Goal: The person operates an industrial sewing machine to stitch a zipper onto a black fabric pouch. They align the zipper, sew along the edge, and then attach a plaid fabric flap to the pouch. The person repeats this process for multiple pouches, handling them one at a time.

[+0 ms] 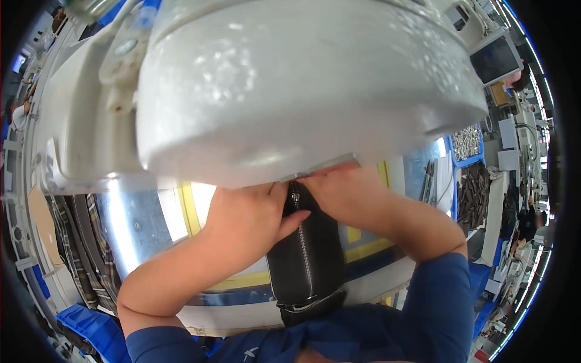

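A long black piece with a metal zipper runs down its middle and lies lengthwise in front of me. The zipper's slider shows near the top; a second zipper end crosses the bottom, near my body. My left hand grips the left edge, its thumb stretched toward the zipper teeth and its other fingers mostly hidden. On the right edge, my right hand holds the far end, with its fingertips hidden. Both hands reach beneath the rounded, pale head of a large machine, which covers the piece's far end.
Yellow tape strips mark the work surface. Dark and plaid fabric lies at the left, above a blue crate. At the right, blue bins hold metal parts and dark pieces. A screen stands at upper right.
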Demonstrator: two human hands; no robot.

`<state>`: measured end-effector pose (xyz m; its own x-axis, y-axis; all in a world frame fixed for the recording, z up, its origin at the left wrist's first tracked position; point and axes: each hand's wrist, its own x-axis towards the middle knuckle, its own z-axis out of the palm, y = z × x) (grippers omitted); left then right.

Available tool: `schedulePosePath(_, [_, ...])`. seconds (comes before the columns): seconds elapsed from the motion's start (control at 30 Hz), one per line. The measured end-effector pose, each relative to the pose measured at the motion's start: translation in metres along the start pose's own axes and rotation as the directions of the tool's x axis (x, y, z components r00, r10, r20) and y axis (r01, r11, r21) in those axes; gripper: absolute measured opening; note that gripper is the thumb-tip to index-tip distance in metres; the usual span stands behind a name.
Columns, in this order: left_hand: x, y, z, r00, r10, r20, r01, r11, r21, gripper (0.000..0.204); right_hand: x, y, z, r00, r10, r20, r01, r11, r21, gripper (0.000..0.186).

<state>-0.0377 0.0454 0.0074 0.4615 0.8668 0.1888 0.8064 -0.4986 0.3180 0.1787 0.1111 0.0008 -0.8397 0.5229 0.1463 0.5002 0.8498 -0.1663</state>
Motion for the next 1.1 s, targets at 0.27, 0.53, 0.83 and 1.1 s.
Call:
schedulePosePath(0.27, [-0.009,0.012,0.013,0.997,-0.045,0.064,0.045,0.999,-0.002,0.077,-0.009,-0.005,-0.003,0.998,-0.020,-0.059,0.022,0.999,0.038,0.055])
schedulePosePath(0.53, [-0.012,0.017,0.009,0.981,-0.038,0.188,0.035,0.999,0.022,0.101,-0.009,-0.011,-0.009,0.999,0.023,0.029,-0.024,0.999,0.042,0.061])
schedulePosePath(0.83, [-0.015,0.022,0.017,0.986,-0.063,0.157,0.048,0.994,0.099,0.106,-0.015,-0.021,-0.003,0.998,0.040,0.058,-0.041,0.999,0.006,0.066])
schedulePosePath(1.1, [-0.012,0.022,0.019,0.995,-0.042,0.090,0.025,0.982,0.188,0.096,-0.015,-0.023,-0.001,0.995,0.065,0.080,-0.064,0.998,-0.008,0.063])
